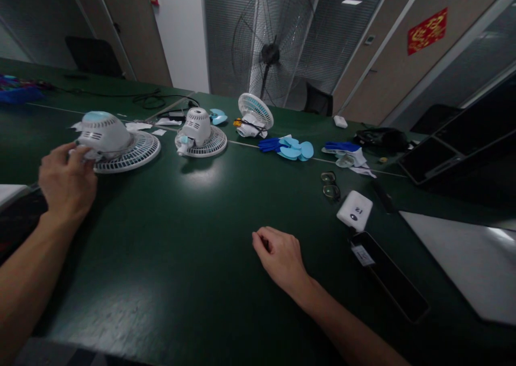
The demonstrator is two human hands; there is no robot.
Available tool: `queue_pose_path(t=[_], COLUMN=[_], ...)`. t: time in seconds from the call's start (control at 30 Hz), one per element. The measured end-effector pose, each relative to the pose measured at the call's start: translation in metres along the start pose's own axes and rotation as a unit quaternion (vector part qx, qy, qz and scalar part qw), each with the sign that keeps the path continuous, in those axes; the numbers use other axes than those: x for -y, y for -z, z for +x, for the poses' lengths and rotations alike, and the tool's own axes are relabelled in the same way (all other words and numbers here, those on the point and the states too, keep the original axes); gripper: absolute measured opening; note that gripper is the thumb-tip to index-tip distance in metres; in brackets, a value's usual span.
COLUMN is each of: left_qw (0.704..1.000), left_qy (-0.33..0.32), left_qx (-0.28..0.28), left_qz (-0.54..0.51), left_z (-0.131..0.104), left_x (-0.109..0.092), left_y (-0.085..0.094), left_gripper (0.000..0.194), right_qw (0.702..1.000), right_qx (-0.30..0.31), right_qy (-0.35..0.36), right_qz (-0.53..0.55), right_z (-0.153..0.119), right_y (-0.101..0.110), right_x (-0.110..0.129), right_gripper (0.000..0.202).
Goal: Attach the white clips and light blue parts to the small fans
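Left hand (66, 182) on end fan head (107, 137)

Grip narrow, fingers closed on the neck (92, 155); the end fan head sits left of the middle fan head (198, 125), grille (139, 152) down. Advisable: keep that grille flat, steadied against tipping. Right hand (282, 256) loosely curled, nothing visible inside, nearer than the middle fan head.

Office-type room, identifiable by glazed partitions (334, 49) fitted with slatted blinds (221, 49), wood-toned doors (393, 81), a small wall-mounted panel (370, 40), and dark chairs (94, 57) beyond a long green counter (173, 221).
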State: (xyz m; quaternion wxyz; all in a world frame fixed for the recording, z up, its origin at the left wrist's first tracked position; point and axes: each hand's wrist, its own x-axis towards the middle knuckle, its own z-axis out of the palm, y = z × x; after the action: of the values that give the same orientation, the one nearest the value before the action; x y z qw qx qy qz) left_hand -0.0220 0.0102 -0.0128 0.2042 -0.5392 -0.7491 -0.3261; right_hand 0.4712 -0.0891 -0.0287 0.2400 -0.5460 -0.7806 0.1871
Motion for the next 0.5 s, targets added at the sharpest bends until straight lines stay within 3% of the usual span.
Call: queue_pose_path(t=[0.2,0.33,0.4,0.5], left_qw=[0.999,0.999,0.997,0.98], left_qy=[0.019,0.034,0.073,0.184], left_qx=[0.023,-0.006,-0.006,0.035], left_qz=[0.042,0.016,-0.028,-0.071], left_z=[-0.002,0.0,0.004,0.011], left_x=[-0.005,-0.004,0.001,0.008], left_y=[-0.004,-0.009,-0.011,-0.012], left_gripper=[0.05,0.067,0.073,0.064], right_qw=[1.0,1.0,1.0,1.0], right_qx=[0.005,0.004,0.017,0.022], right_qy=[-0.004,-0.005,-0.009,-0.011], right_qz=[0.0,0.0,0.005,0.002], right_z=[0.0,0.001,0.001,0.001], right_y=[0.0,0.0,0.001,0.001], right_x=[0.0,0.0,0.0,0.0], right_gripper=[0.032,0.032,0.031,0.032])
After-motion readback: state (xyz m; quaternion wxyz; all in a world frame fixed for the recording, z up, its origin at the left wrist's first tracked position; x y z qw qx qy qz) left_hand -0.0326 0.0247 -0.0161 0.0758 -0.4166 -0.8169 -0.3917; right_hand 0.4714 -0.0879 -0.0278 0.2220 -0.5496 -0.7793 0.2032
